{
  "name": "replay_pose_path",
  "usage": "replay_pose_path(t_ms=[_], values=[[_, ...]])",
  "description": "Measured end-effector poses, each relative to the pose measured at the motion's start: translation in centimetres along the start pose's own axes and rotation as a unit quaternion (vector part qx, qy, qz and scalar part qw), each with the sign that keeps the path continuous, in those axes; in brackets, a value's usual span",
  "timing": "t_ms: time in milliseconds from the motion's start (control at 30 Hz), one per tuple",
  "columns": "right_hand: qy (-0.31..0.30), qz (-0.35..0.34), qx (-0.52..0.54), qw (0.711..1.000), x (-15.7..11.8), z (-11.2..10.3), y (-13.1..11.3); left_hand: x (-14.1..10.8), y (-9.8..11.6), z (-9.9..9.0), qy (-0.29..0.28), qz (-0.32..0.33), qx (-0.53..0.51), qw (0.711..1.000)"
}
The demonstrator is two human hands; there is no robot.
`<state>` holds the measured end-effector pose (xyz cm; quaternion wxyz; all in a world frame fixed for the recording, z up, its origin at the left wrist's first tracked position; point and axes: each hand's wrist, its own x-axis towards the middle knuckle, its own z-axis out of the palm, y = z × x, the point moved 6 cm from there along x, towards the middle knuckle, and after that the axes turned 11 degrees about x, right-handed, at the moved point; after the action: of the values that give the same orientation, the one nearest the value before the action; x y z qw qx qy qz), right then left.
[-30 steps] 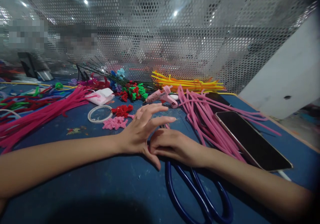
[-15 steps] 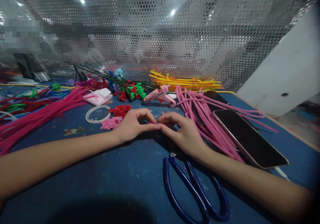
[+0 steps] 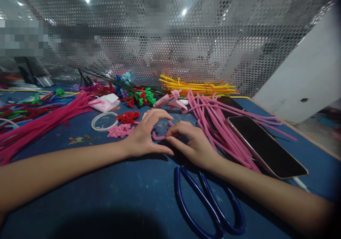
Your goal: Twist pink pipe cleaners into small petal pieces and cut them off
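Between thumb and fingers, my right hand [image 3: 190, 141] pinches a short piece of pink pipe cleaner [image 3: 159, 137], whose left end is bent upward. My left hand [image 3: 145, 134] is open beside it, thumb and fingers spread apart around the bent end without gripping it. Left of my left hand lie a pink fuzzy bundle [image 3: 119, 131] and a red one [image 3: 128, 117]. Dark blue-handled scissors [image 3: 210, 203] rest on the table just below my right hand, their blades hidden under it. Another bit of pink pipe cleaner shows behind the fingers.
Long pink pipe cleaners [image 3: 223, 132] and a phone [image 3: 266, 146] lie to the right. Behind are a pink glue gun [image 3: 173, 101], yellow pipe cleaners [image 3: 199, 86] and green-stemmed flowers [image 3: 144, 96]. A tape roll [image 3: 104, 121] and magenta pipe cleaners [image 3: 53, 120] lie left. Perforated metal [image 3: 160, 36] rises behind.
My left hand has opened and let go, its thumb dropping away from its fingers. The pink pipe cleaner piece now shows in my right hand, which has hardly moved.
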<state>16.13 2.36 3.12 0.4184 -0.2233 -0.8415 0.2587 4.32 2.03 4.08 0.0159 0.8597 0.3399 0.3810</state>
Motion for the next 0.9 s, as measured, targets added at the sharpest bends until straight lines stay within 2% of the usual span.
replay_pose_path(t_ms=[67, 233, 433, 500, 567, 700, 800, 900], values=[[-0.026, -0.021, -0.007, 0.999, -0.1, 0.3, -0.3, -0.1, 0.1, 0.0, 0.011, 0.019, 0.016, 1.0], [-0.09, -0.051, 0.005, 0.995, 0.0, 0.8, -0.8, -0.2, -0.1, -0.2, 0.036, 0.019, 0.039, 0.998], [-0.199, -0.099, 0.046, 0.974, -0.4, 2.0, -1.0, -0.4, 0.9, 0.3, -0.006, 0.096, 0.091, 0.991], [-0.216, -0.106, 0.058, 0.969, -0.6, 2.2, -1.1, -0.5, 1.3, 0.4, -0.011, 0.124, 0.1, 0.987], [-0.194, -0.089, 0.066, 0.975, -0.5, 2.0, -1.2, -0.5, 1.3, 0.1, 0.009, 0.12, 0.1, 0.988], [-0.106, -0.047, 0.077, 0.99, 0.0, 1.0, -1.0, -0.2, 0.6, -0.8, 0.056, 0.032, 0.085, 0.994], [-0.089, -0.042, 0.103, 0.99, 0.3, 0.8, -0.9, -0.2, 0.4, -0.9, 0.048, 0.003, 0.087, 0.995], [-0.07, -0.007, 0.116, 0.991, 0.4, 0.6, -0.3, -0.2, 0.4, -0.8, 0.043, -0.001, 0.092, 0.995]])
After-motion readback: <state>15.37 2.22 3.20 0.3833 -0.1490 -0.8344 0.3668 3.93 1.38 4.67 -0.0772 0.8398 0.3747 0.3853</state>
